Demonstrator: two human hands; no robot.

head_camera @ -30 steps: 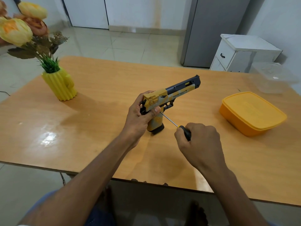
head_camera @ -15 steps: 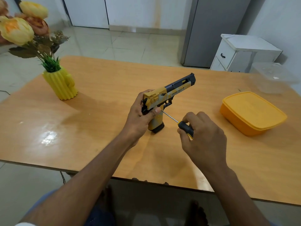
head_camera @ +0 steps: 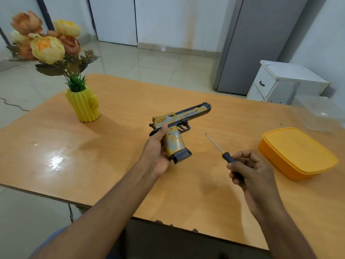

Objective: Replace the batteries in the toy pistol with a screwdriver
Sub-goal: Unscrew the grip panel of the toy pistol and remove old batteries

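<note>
A yellow and black toy pistol (head_camera: 179, 126) is held above the wooden table (head_camera: 115, 146), barrel pointing to the far right, black magazine base toward me. My left hand (head_camera: 156, 150) grips it at the back of the grip, thumb on the frame. My right hand (head_camera: 250, 171) is closed on the black handle of a thin screwdriver (head_camera: 217, 146). The screwdriver's tip points up and to the left, apart from the pistol with a clear gap between them.
A yellow ribbed vase (head_camera: 84, 105) with artificial flowers stands at the far left. A closed orange plastic box (head_camera: 296, 150) lies to the right, with a clear plastic container (head_camera: 321, 113) behind it. A white cabinet (head_camera: 283, 83) and grey fridge stand beyond the table.
The screwdriver tip has come away from the pistol's grip; my right hand pulled back to the right. My left hand has turned the pistol so its side faces up.
</note>
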